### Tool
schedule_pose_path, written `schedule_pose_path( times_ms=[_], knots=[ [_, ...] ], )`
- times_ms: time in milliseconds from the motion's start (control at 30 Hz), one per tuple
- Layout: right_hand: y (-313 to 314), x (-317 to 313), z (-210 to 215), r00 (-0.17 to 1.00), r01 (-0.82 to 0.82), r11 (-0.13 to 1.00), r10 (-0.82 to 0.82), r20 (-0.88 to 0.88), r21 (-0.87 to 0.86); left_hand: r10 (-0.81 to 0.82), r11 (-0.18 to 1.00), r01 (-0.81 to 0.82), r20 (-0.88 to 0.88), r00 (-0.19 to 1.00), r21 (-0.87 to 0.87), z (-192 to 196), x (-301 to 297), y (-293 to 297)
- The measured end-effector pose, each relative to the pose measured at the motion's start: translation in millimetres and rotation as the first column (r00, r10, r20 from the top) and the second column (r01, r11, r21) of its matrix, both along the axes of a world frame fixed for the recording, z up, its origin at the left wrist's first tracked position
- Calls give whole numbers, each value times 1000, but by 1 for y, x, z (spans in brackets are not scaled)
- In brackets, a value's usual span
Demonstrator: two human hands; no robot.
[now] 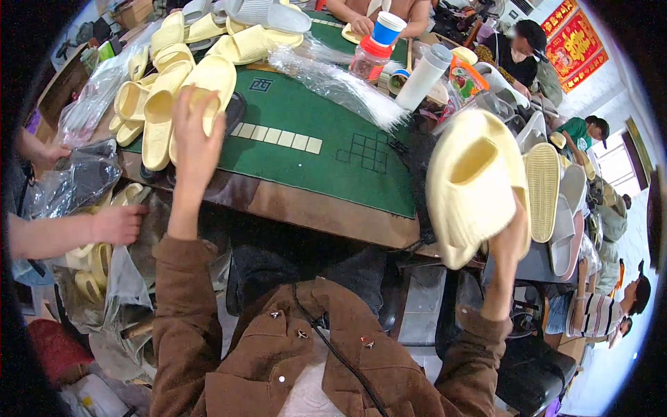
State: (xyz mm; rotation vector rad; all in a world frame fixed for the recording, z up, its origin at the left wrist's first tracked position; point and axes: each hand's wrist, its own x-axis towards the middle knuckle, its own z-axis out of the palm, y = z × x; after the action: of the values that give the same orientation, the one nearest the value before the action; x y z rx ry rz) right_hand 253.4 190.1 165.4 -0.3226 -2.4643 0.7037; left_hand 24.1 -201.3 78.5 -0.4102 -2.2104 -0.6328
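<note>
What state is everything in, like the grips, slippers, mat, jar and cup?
Raised slipper, in the air, motion-blurred
Right grip, closed on raised slipper
Near slipper, partly covered by fingers
Left grip, against near slipper, firmness unclear
Slipper pile, heaped
Sole-out slipper, ridged sole showing
Green mat, spread flat
Jar, lidded
Cup, apparently atop jar

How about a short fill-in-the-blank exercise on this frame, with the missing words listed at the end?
1. The slipper at the left hand is pale ____ in colour.
2. In the picture, the right hand holds footwear to the ____ of the mat.
3. The mat is ____ in colour.
4. Beyond it, a jar has a ____ lid.

Missing words: yellow; right; green; red.
</note>
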Motion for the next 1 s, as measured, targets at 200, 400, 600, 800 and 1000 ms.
schedule_pose_path(
  times_ms=[200, 400, 600, 800, 1000],
  knots=[
    [-91, -77, -39, 932, -333, 854, 362, -4, -399, -431, 863, 339, 194, 881, 375, 11, 61, 59],
    [-135, -124, -94, 877, -401, 769, 480, 36, -498, -585, 557, 292, 118, 802, 777, -24, 68, 63],
    [-120, -140, -137, 890, -397, 826, 453, 52, -399, -545, 696, 338, 160, 823, 634, -42, 78, 75],
    [-98, -120, -114, 924, -359, 836, 380, -35, -416, -391, 916, 343, 282, 876, 206, -62, 77, 90],
    [-52, -113, -117, 975, -206, 979, 203, -88, -16, -295, 955, 272, 297, 908, 116, -78, 73, 70]
  ],
)
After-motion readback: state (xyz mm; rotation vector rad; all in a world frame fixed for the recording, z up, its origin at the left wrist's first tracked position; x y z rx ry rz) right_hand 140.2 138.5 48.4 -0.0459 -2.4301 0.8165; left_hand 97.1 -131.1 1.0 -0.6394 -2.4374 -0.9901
